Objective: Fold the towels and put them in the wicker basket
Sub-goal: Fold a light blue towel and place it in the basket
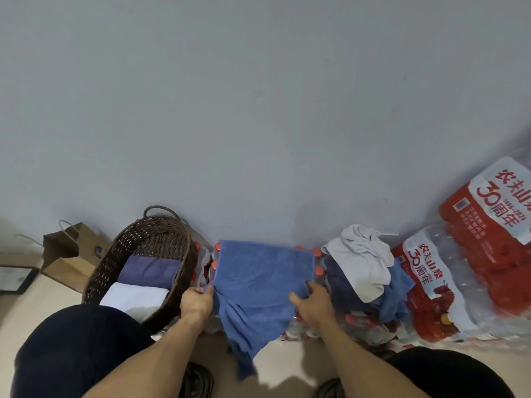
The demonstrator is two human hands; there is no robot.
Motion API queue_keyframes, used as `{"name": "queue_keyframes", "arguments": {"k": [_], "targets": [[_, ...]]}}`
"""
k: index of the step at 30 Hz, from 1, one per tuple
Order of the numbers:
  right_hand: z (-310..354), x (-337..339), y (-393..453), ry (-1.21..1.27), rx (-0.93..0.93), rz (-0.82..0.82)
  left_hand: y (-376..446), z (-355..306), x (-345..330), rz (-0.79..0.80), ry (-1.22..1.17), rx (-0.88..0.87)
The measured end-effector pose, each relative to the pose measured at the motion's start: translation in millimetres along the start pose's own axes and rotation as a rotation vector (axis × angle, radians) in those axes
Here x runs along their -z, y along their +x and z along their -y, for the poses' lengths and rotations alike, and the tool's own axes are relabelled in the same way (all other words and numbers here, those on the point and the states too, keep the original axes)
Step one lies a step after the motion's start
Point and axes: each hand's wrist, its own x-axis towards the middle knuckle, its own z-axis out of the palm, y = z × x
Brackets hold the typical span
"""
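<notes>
While the blue towel lies spread over shrink-wrapped packs of red-capped bottles against the wall, both hands hold it along its near side. The left hand pinches the towel's left corner, thumb and fingers closed on the cloth. The right hand grips the right edge, its fingers curled over the fabric and its thumb lying on top. Between the two hands the cloth sags, and its lower part hangs off the packs in a loose point toward the floor.

Just left of the left hand stands the wicker basket, dark brown with a handle at its far end. Inside it lie a folded purple towel and, nearer the person, a folded white towel, touching one another.

Right of the right hand sits a heap of unfolded towels: a white one on top of dark blue and lighter blue ones. Beyond the heap, larger bottle packs with red and white labels lean by the wall. A brown paper bag stands left of the basket. Dark trouser knees fill the lower corners.
</notes>
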Motion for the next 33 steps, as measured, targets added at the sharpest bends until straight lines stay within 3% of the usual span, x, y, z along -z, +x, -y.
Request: {"name": "queue_keyframes", "arguments": {"k": [4,9,14,17,20,24,29,31,33], "targets": [[4.9,14.7,16.1,0.221,-0.069,-0.149,0.0,-3.0,-1.5,0.015,0.015,-0.037],[-8.0,13.7,12.6,0.083,-0.228,-0.065,-2.9,-5.5,1.0,0.036,0.228,-0.14],[-16.4,26.9,20.9,0.174,-0.38,-0.019,0.9,0.2,3.5,0.088,0.395,-0.167],[-17.6,32.1,18.2,0.159,-0.405,-0.07,2.0,2.9,1.8,0.1,0.408,-0.159],[-21.9,28.2,10.1,-0.014,-0.393,-0.092,5.0,4.6,1.1,0.104,0.344,-0.09],[-13.2,8.6,-9.7,-0.313,-0.104,-0.037,6.9,10.3,-4.3,0.134,0.263,-0.004],[-11.4,-31.9,-15.2,-0.474,0.341,0.421,6.0,15.4,-3.0,0.104,0.203,0.008],[-17.3,-44.0,-11.6,-0.62,0.449,0.467,4.2,19.5,0.0,0.097,0.204,-0.005],[-23.7,-50.6,-8.8,-0.762,0.476,0.409,0.8,26.2,1.9,0.126,0.218,-0.012]]}}
